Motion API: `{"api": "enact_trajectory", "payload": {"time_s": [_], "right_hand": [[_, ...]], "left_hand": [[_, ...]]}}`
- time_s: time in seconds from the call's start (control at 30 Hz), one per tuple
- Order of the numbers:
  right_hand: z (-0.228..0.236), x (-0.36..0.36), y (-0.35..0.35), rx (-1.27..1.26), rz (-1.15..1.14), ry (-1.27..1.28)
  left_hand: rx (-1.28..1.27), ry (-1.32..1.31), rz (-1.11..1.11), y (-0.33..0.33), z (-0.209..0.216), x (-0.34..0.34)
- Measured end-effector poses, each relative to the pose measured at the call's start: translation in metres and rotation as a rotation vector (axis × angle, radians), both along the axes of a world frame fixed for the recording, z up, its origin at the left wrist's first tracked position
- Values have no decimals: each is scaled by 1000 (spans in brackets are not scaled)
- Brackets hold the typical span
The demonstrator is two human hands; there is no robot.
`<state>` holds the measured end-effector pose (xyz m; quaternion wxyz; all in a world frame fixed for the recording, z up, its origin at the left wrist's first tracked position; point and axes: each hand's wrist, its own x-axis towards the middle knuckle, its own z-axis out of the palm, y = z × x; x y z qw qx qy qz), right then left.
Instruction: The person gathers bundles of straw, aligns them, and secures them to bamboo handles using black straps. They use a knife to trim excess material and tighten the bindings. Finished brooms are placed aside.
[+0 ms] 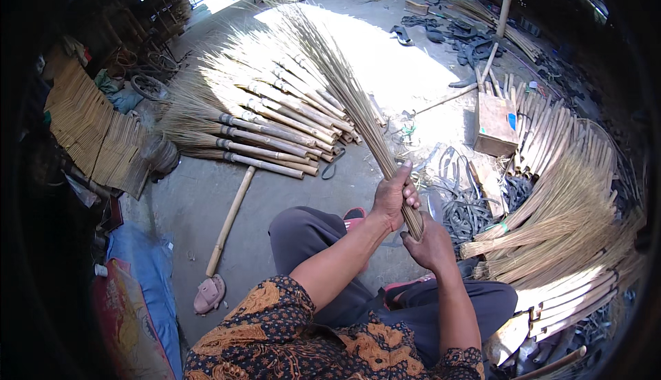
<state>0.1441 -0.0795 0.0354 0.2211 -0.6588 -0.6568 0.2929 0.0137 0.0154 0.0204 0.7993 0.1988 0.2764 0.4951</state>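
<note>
A long bundle of thin, stiff broom bristles (365, 118) slants up and away from me, its loose tips fanning out at the far end. My left hand (391, 197) is closed round the bundle above its lower end, with the thumb lying along the stalks. Just below, my right hand (431, 244) grips the butt end, and its fingers are partly hidden. Both hands are in front of my crossed legs. Beyond them to the left lies a pile of brooms (289, 129) with bamboo handles and dark bindings.
At right are loose bristle bundles (551, 218), bamboo sticks (564, 132), a wooden box (494, 132) and tangled black rubber strips (463, 215). A bamboo pole (231, 222) lies at left, near a pink sandal (209, 294). Flat woven-looking stacks (86, 118) stand far left.
</note>
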Motion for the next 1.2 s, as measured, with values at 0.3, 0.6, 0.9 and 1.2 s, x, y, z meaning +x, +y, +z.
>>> {"api": "enact_trajectory", "payload": {"time_s": [0.3,0.6,0.9,1.2], "right_hand": [[10,20,8,38,117,125],[-5,12,8,565,-585,1125],[-14,-5,22,576,-462,1205],[6,24,1,505,-270,452]], "left_hand": [[28,-239,59,-3,3,1],[-26,-342,272,48,41,-24],[20,-307,278,18,32,14],[1,51,266,26,21,20]]}}
